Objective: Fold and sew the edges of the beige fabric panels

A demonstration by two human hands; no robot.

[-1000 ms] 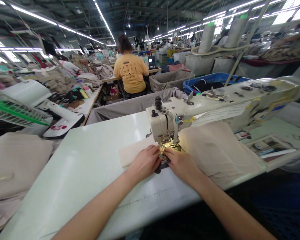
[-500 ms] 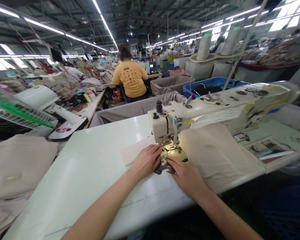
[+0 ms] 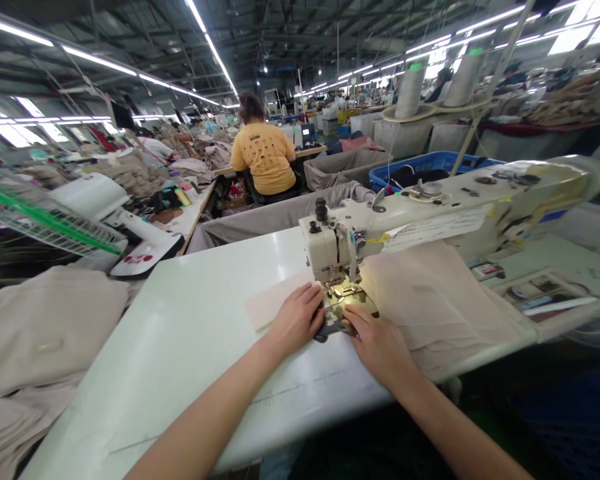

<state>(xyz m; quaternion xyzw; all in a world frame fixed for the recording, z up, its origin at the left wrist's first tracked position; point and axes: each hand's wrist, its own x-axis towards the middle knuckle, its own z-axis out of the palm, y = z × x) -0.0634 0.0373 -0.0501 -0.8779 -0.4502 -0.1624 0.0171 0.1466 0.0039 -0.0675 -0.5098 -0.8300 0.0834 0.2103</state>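
I see both hands close together at the near side of the needle, palms down. My left hand (image 3: 296, 319) has its fingers drawn together, their tips at the left edge of a small patterned piece (image 3: 331, 326); I cannot tell whether they pinch it or only press. My right hand (image 3: 380, 345) reaches in from the right, fingers on the piece's near right part, its grip equally unclear to me.

The patterned piece lies between the hands, just on the near side of the lit metal plate (image 3: 347, 291) under the sewing machine (image 3: 321, 252). My left fingertips are very near that plate; a slip toward it, with the needle running, could hurt them. Uneven pressure from the two hands could skew or pucker the piece.

To the left of the left hand, a pale strip (image 3: 261, 308) lies on the counter (image 3: 215, 303); a sweep of that hand could shift it. Right of the plate, pale cloth (image 3: 430, 293) lies close to the right hand, so a careless wrist could drag its layers toward the needle.

Farther right is a tray (image 3: 580, 308) of small items; far beyond the counter, a co-worker in a yellow top (image 3: 264, 160) sits facing away.
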